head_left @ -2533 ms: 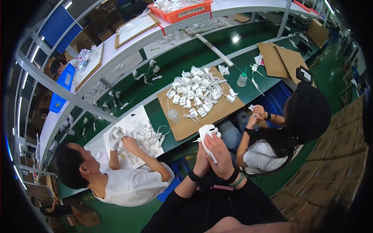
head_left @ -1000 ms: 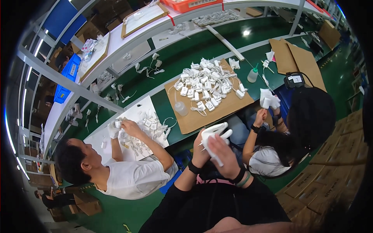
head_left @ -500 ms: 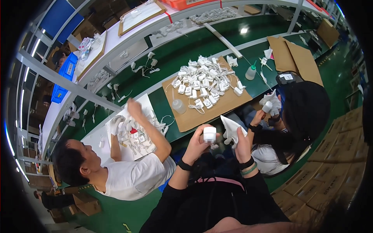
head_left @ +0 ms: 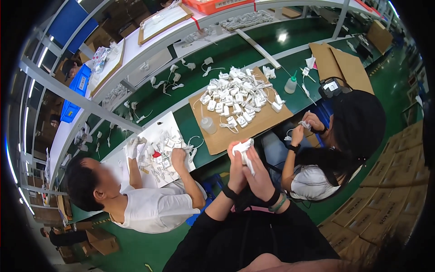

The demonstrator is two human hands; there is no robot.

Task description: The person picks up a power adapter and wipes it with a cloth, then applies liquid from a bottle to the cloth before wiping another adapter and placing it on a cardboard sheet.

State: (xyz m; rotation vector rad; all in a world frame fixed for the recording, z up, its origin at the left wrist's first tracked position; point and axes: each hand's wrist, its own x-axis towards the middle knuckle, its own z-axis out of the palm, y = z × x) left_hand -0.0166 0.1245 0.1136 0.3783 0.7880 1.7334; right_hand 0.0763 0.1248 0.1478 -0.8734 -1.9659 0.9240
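From the head camera, the person holds both hands up close in front of the chest. The left hand (head_left: 236, 168) and the right hand (head_left: 259, 174) are pressed together around a small white charger (head_left: 242, 147), so it sits snug between the fingers and cannot slip. A white cloth or cord hangs down between the palms; which one it is cannot be told. The charger is in the air above the lap, not on the bench (head_left: 253, 50).

On the bench lies a brown cardboard sheet (head_left: 226, 136) with a pile of white chargers (head_left: 235, 97) on it, kept near so they are easy to reach. A small clear bottle (head_left: 208, 124) stands at the edge of the sheet.

One co-worker in a white shirt (head_left: 149, 208) sits to the left, hands on another pile. A co-worker with dark hair (head_left: 358, 122) sits to the right.

Half a second ago the two hands were a little apart, with the charger in the left one. Now they have closed together around it.
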